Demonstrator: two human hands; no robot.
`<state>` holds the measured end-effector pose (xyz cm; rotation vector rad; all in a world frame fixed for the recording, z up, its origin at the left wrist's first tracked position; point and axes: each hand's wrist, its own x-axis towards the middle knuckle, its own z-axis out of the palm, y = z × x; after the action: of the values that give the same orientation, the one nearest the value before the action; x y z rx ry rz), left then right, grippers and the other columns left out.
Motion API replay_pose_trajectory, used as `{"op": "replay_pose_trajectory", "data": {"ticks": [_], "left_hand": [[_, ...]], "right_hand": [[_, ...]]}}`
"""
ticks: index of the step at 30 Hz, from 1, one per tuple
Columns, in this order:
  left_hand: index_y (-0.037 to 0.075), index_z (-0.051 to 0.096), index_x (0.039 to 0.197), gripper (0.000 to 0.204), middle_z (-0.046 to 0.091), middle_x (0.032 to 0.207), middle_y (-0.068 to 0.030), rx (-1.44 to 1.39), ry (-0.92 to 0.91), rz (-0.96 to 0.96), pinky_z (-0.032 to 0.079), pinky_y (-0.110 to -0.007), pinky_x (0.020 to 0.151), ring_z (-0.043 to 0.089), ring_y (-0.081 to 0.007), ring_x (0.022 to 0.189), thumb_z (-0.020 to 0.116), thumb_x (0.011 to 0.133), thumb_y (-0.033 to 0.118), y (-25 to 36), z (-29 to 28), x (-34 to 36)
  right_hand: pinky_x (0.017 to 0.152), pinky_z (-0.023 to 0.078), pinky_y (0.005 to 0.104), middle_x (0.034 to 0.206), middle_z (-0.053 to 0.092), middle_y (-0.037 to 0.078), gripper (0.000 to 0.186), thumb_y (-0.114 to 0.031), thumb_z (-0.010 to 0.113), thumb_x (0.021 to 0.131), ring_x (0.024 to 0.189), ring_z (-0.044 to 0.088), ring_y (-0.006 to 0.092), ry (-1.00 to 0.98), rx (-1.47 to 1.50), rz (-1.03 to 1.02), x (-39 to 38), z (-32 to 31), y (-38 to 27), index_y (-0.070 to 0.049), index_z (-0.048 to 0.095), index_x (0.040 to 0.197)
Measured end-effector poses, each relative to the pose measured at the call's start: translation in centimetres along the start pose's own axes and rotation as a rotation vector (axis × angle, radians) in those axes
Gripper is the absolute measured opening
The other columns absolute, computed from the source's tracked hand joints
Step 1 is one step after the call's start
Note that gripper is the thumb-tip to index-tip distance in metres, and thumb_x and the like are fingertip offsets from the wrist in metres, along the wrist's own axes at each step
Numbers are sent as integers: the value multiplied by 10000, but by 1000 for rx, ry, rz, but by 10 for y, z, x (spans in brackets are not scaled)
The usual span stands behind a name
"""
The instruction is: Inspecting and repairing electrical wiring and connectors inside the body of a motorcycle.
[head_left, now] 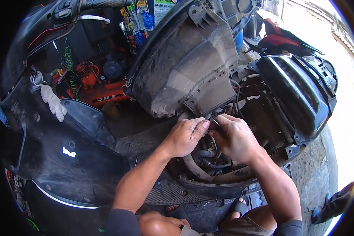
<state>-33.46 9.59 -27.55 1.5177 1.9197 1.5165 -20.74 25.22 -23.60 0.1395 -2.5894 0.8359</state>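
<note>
My left hand (187,135) and my right hand (237,137) meet over the opened middle of a scooter. Thumb and fingers are closed on both hands, pinching at a small dark part between them that I cannot make out. Right above them is the lower edge of a dusty, tilted-up underseat storage box (185,65). Hoses (204,153) and the curved frame tube (194,167) lie below my hands in the engine bay. To the right stands the glossy black rear body panel (293,96).
At the left are the scooter's black front shield (47,145) and a hanging fluffy keychain (53,102). Behind it stands a red air compressor (102,84) with a green coiled hose (69,67). The ribbed footboard (169,192) runs in front of my feet. Another person's leg (338,200) shows at lower right.
</note>
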Motion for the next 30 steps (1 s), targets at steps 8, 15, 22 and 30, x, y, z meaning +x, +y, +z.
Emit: {"op": "replay_pose_trajectory", "data": {"ticks": [8, 15, 22, 30], "left_hand": [[2, 576, 811, 469, 507, 614, -57, -29, 27, -64, 413, -353, 561, 456, -154, 569, 435, 1090, 353, -8, 1, 1], [51, 535, 787, 492, 463, 703, 22, -153, 2, -119, 403, -272, 613, 429, -82, 663, 416, 1096, 414, -9, 1, 2], [2, 553, 811, 482, 514, 642, -35, -107, 24, -71, 423, -340, 592, 470, -133, 613, 419, 1094, 369, -12, 2, 1], [34, 561, 847, 453, 512, 738, 12, -100, 66, -107, 441, -276, 646, 481, -88, 691, 426, 1096, 388, -10, 4, 0]], "right_hand": [[688, 508, 455, 836, 615, 218, 108, -18, 676, 863, 793, 634, 434, 217, 103, 87, -13, 14, -1, 26, 594, 916], [717, 523, 424, 902, 640, 224, 150, -44, 674, 909, 835, 658, 410, 302, 171, 86, -20, 27, 1, 15, 606, 1029], [704, 523, 424, 874, 630, 200, 187, -76, 721, 890, 815, 651, 408, 150, 46, 26, -13, 13, -8, 17, 602, 1000], [603, 486, 292, 731, 693, 93, 161, -120, 694, 935, 619, 612, 116, 448, 471, 431, -13, 29, -3, 41, 693, 927]]}}
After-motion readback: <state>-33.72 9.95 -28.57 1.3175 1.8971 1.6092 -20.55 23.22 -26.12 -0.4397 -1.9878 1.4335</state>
